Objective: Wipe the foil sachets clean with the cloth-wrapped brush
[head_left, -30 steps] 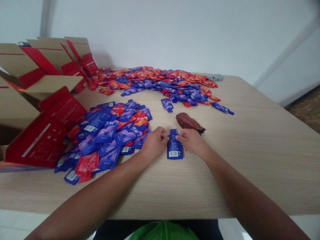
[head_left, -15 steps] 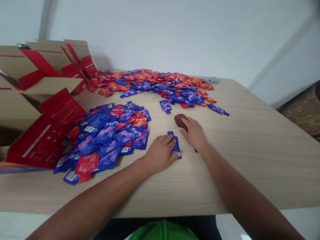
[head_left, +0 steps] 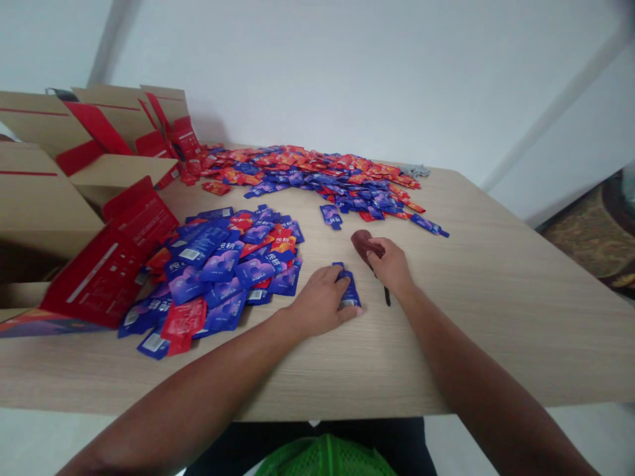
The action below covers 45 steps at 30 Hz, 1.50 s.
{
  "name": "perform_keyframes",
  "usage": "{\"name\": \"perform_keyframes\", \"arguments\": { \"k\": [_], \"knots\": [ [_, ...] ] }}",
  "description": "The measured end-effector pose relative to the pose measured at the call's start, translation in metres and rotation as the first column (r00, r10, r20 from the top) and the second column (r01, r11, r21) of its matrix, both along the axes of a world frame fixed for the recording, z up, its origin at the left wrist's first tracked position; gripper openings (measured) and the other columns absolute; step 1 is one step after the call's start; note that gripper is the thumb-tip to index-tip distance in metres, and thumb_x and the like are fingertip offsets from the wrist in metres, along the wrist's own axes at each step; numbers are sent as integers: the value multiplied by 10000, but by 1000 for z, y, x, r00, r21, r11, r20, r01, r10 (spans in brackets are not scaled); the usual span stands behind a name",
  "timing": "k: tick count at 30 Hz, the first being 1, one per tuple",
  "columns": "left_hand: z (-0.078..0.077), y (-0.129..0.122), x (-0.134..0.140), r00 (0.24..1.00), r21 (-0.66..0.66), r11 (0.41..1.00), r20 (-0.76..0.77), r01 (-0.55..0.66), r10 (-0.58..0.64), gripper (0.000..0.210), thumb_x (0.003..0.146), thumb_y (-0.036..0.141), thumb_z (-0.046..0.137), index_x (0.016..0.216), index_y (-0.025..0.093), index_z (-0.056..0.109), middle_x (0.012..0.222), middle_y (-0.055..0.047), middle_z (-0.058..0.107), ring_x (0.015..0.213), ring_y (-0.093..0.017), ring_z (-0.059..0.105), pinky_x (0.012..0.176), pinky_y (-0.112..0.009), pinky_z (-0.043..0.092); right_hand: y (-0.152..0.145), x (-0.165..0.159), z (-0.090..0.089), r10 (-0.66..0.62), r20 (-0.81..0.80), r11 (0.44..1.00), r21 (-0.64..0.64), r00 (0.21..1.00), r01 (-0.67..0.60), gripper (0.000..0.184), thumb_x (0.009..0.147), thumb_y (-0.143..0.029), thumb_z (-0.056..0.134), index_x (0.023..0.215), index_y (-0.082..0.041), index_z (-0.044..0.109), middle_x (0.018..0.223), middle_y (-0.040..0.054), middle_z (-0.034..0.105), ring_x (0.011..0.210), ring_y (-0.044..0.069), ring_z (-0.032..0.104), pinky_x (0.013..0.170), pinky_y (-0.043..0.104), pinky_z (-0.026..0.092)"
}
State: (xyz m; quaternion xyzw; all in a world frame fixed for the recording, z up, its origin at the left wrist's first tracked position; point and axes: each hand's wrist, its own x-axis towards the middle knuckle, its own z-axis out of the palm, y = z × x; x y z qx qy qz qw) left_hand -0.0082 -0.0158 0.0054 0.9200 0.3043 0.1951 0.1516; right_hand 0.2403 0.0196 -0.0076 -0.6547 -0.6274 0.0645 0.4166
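Note:
My left hand [head_left: 322, 301] lies over a blue sachet [head_left: 350, 291], its fingers stretched flat along the sachet's left edge and the thumb near the bottom. Part of the sachet is hidden under the fingers. To its right, my right hand [head_left: 393, 266] pinches a dark red, rounded flat object [head_left: 364, 244] by its right side. A thin black strip [head_left: 387, 295] shows below this object, under the right wrist; whether the two are joined, I cannot tell. Left of my hands is a loose pile of blue and red sachets [head_left: 223, 261].
A long heap of red and blue sachets [head_left: 317, 168] lies along the wall. Open cardboard boxes [head_left: 94, 277] with red flaps stand at the left. One blue sachet [head_left: 331, 215] lies apart in front of the heap. A grey cloth [head_left: 415, 170] is at the back right.
My right hand has gone from lying over the dark red object to pinching its side, and the object has tilted. More of the black strip shows. My left hand stays on the sachet.

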Motion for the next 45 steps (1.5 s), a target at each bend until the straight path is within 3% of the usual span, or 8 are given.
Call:
{"name": "perform_keyframes", "arguments": {
  "k": [5,9,13,17,21,31,37,45],
  "knots": [
    [12,-7,5,998,14,999,-53,-42,43,448,908,553,780,1097,147,747,1204,-178,708,1169,-358,650,1049,-484,538,-29,-22,22,281,-5,960,11,960,-281,383,875,-181,652,1246,-240,724,1247,80,767,1115,266,722,1031,448,559],
    [25,-18,9,979,-5,997,-189,-75,72,285,975,429,721,1064,162,768,1111,-125,732,1083,-305,679,973,-430,571,-47,-38,14,481,114,876,-20,869,-482,354,898,-118,647,1205,-265,746,1347,86,729,1249,283,676,1106,504,527],
    [33,-23,11,971,-15,996,-226,-84,78,265,1005,410,688,1030,164,785,1090,-114,736,1050,-279,695,955,-402,581,-46,-37,5,514,172,856,-34,841,-516,368,914,-91,640,1207,-281,753,1373,82,715,1268,292,667,1111,520,527],
    [31,-20,10,973,-30,996,-218,-81,72,299,1004,439,698,1032,157,795,1094,-128,741,1118,-303,694,983,-418,585,-33,-33,10,556,220,830,-89,801,-551,348,906,-53,621,1131,-273,770,1318,72,737,1233,290,680,1095,503,527],
    [27,-19,9,975,-30,997,-214,-65,57,310,1024,436,669,1054,154,792,1124,-137,743,1134,-312,693,1006,-446,584,-19,-31,9,559,239,828,-132,794,-544,344,900,-47,621,1141,-246,765,1355,90,719,1254,294,663,1092,490,518],
    [21,-19,9,981,-22,997,-181,-71,65,294,1003,437,696,1023,159,789,1121,-145,730,1112,-316,673,989,-456,580,8,-26,-9,487,253,871,-62,836,-488,344,887,-65,634,1155,-244,754,1405,93,691,1261,294,645,1100,504,504],
    [18,-21,7,990,13,999,-135,-45,46,283,1019,437,638,1037,184,764,1117,-128,711,1111,-297,668,998,-439,578,22,-24,-14,370,236,926,-20,898,-376,331,881,-85,644,1159,-229,750,1392,120,698,1282,315,641,1124,537,506],
    [13,-18,6,994,35,998,-103,-43,46,285,1007,425,644,1073,173,758,1187,-133,732,1159,-306,679,1061,-448,566,15,-2,-12,203,-58,963,191,977,-189,353,894,-188,633,1227,-244,737,1306,101,743,1204,295,698,1106,523,542]
  ]
}}
